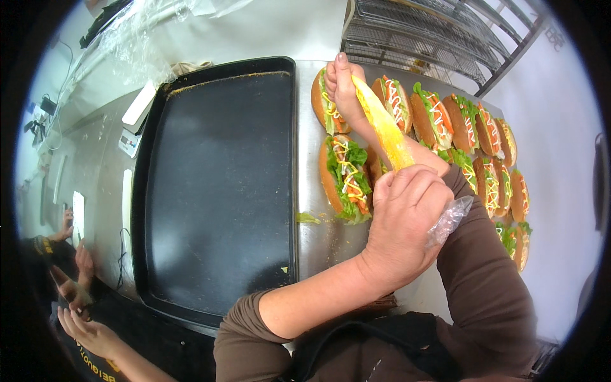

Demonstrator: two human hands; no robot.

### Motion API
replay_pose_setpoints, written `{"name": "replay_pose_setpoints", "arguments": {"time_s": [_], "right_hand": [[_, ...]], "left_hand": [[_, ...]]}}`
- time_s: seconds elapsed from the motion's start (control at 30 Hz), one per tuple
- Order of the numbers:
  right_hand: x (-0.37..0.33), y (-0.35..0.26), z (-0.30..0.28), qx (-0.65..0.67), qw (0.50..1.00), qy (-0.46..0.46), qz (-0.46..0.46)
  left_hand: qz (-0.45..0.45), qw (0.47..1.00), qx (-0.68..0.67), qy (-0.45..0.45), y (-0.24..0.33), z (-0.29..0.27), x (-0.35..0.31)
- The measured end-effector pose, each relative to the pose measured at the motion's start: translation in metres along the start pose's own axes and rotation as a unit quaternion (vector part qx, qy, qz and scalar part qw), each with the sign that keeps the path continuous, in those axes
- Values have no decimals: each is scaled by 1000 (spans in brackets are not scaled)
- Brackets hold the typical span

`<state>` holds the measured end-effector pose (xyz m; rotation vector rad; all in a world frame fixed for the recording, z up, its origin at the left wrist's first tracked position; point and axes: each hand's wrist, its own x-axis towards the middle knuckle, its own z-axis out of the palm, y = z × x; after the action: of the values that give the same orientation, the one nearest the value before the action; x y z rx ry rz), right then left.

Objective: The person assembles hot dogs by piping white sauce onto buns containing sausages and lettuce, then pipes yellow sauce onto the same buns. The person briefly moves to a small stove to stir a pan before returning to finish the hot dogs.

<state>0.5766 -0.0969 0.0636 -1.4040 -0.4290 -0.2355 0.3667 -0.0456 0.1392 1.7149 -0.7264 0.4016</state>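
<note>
A clear plastic piping bag [384,124] filled with yellow sauce is stretched slantwise between my two hands above the hot dogs. My left hand [405,219], the nearer one, is closed round its lower end, and loose clear plastic sticks out beside the fist. My right arm reaches across beyond it; my right hand [344,89] is closed on the bag's upper end, thumb up. Below the hands lie filled hot dog buns with lettuce and zigzag sauce: one bun [347,178] left of my left hand, another bun [328,108] partly behind my right hand.
A large black baking tray [296,159] lies to the left on the steel table. More filled hot dogs [487,127] stand in rows at right. A wire rack [420,28] is at the back. A white scale [129,143] sits beyond the tray. Another person's hands [89,334] show at lower left.
</note>
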Motion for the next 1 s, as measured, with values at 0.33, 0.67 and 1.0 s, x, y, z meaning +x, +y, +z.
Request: {"name": "replay_pose_setpoints", "arguments": {"time_s": [0.33, 0.67, 1.0], "right_hand": [[6, -35, -48, 125, 980, 155, 26], [28, -27, -150, 31, 968, 247, -16], [66, 20, -132, -2, 981, 187, -47]], "left_hand": [[39, 996, -51, -60, -3, 22, 6], [39, 993, -47, -102, -34, 68, 47], [-8, 995, -100, 6, -59, 65, 66]]}}
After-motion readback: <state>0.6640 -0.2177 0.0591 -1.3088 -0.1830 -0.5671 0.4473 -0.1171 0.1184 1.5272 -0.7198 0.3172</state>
